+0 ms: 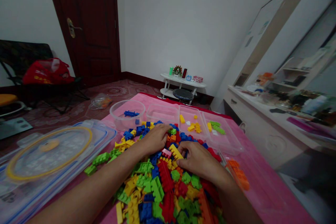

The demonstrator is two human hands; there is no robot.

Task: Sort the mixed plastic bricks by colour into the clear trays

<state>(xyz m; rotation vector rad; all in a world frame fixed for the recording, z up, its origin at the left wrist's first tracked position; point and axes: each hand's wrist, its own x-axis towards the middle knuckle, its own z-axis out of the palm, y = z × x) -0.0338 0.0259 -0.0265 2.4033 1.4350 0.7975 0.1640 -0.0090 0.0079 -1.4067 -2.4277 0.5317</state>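
Observation:
A large heap of toy building bricks in red, blue, green, yellow and orange covers the pink tabletop. My left hand (156, 138) reaches into the far part of the heap, its fingers curled down among the bricks; what they hold, if anything, is hidden. My right hand (196, 158) is closer, thumb and forefinger closed around the end of a yellow brick (175, 152). Beside that brick lies a pink brick (166, 153). A long red brick (165, 175) and a green brick (157, 189) lie nearer to me.
Behind the heap stand a round clear tub (112, 116) with blue bricks and several clear trays, one holding yellow bricks (195, 127), another green bricks (217, 127). Orange bricks (238, 174) lie right. A large clear lid (86, 157) is left. A cluttered dresser (267, 126) flanks the table.

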